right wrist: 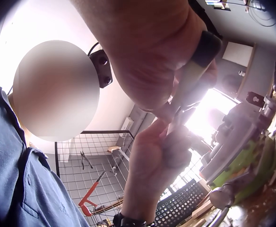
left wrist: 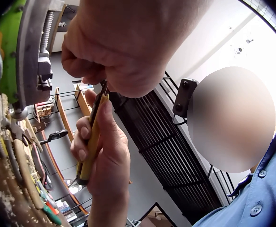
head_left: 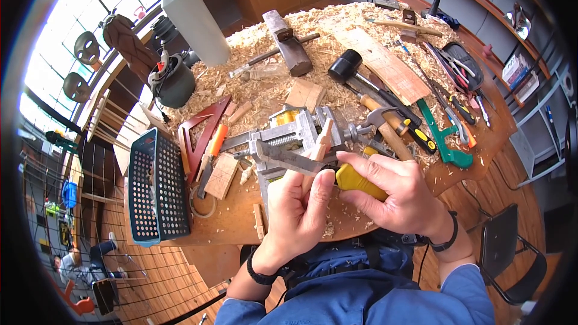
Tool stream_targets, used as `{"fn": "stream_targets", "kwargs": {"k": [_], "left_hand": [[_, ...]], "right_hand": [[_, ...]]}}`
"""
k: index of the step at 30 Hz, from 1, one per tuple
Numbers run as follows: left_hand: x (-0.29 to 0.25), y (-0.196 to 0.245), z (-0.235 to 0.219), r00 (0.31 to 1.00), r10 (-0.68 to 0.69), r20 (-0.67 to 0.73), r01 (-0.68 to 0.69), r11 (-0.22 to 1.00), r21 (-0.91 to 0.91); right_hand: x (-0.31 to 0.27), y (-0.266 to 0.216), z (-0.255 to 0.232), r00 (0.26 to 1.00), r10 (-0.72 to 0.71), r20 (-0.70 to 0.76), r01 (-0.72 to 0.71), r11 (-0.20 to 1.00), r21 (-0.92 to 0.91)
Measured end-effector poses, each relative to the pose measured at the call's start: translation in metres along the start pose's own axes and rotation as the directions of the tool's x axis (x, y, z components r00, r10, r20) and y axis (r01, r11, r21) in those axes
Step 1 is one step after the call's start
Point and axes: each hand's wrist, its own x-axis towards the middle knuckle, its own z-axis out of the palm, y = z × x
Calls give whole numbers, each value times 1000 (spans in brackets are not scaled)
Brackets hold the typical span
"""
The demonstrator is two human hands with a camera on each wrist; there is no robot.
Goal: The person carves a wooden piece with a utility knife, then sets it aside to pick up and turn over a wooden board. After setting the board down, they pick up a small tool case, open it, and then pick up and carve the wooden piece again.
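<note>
In the head view the left hand (head_left: 297, 209) grips a small pale piece of wood (head_left: 322, 142) that points up and away from the body. The right hand (head_left: 397, 191) holds a yellow-handled cutter (head_left: 360, 183), its fingers and thumb round the handle. The cutter's front end is at the left thumb, and its blade is mostly hidden. Both hands are close together in front of a metal vise (head_left: 289, 135). In the left wrist view the yellow and black handle (left wrist: 94, 142) lies in the right hand (left wrist: 110, 161).
Wood shavings (head_left: 253, 36) cover much of the bench. A perforated basket (head_left: 158, 186) stands at its left edge, a black mallet (head_left: 345, 66) and a green-handled saw (head_left: 442, 141) lie right of the vise. A white bottle (head_left: 195, 18) stands at the back left; a folding chair (head_left: 503, 247) is at right.
</note>
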Motion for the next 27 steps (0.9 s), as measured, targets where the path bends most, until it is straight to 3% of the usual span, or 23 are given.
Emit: {"fn": "stream_targets", "kwargs": {"k": [2,4,6,12,16,18,22,24,27], "left_hand": [[2,-6,0,985,154,78,-150,987,-52],[3,-2,-3,981,140,135,-136,990,-39],[1,3,-4,989,21,146,-8,996,-89],[1,-7,-4,981,130,147,-124,991,-55],[2,-4,-3,984,94,153,-83,994,-75],[2,-8,-1,984,155,85,-153,988,-28],[0,4,-7,992,27,123,-37,996,78],[1,3,-6,983,147,113,-163,975,151],[3,-3,-3,971,226,76,-234,965,122]], "right_hand": [[0,0,2,1000,-17,7,17,1000,16],[0,-1,3,999,-32,13,32,999,33],[-1,-2,3,1000,-19,3,19,1000,20],[0,-3,0,1000,-11,-6,11,1000,6],[0,-3,-1,1000,-13,-14,13,1000,5],[0,-4,-1,1000,-6,-24,6,1000,-5],[1,-4,-2,1000,-2,-8,3,1000,19],[0,-3,-1,1000,-6,-29,7,1000,9],[0,-4,-2,1000,-19,-21,20,999,28]]}}
